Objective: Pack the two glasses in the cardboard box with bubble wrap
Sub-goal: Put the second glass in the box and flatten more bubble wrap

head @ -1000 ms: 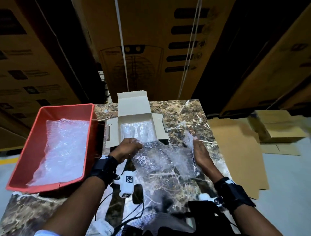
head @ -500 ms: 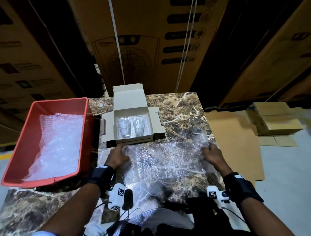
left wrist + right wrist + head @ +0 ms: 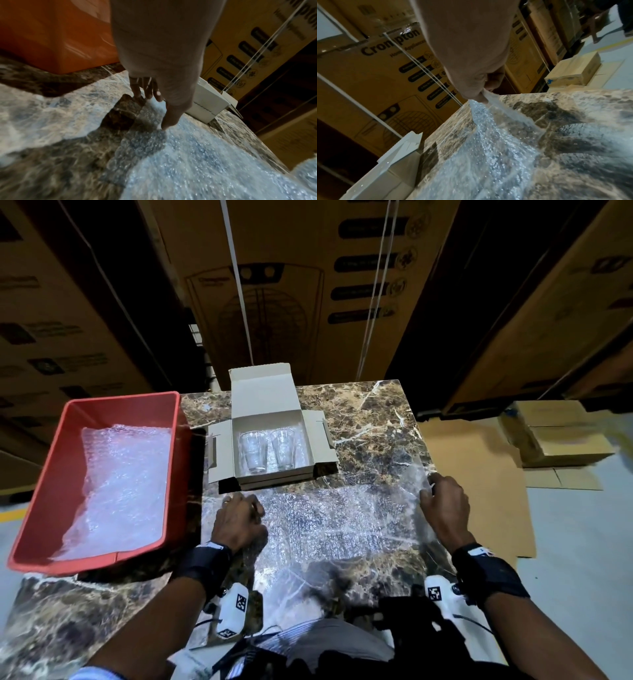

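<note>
two glasses (image 3: 268, 451) only overhead

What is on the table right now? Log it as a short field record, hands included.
surface: marble table
cardboard box: open, lid flap up, at the far side
glasses: two, clear, side by side inside the box
bubble wrap sheet: spread flat in front of the box
left hand: fingers resting on the sheet's left edge
right hand: pinches the sheet's far right corner, lifted slightly
red bin: left of the box, holds more bubble wrap
</note>
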